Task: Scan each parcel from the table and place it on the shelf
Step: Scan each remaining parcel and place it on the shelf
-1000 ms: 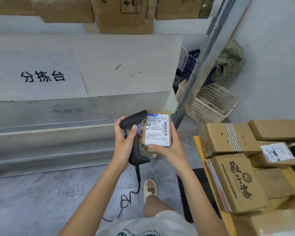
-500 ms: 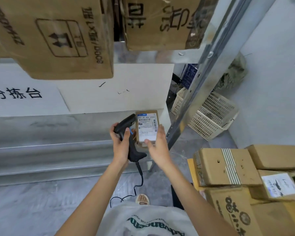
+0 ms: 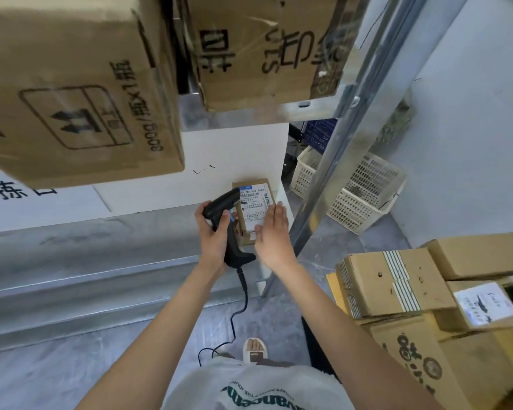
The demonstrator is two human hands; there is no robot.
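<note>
White shelf board (image 3: pixel 160 190) carries the small brown cardboard parcel (image 3: pixel 253 213) at its right front corner, right hand (image 3: pixel 274 235) flat-fingered against it, left hand (image 3: pixel 215 232) gripping the black handheld scanner (image 3: pixel 228 229); a nudge might tip it off.

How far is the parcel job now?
In hand: the left hand grips the scanner beside the small labelled parcel, which the right hand steadies with straight fingers. Whether it is on the shelf yet is unclear. Left: several parcels wait at the right.
</note>
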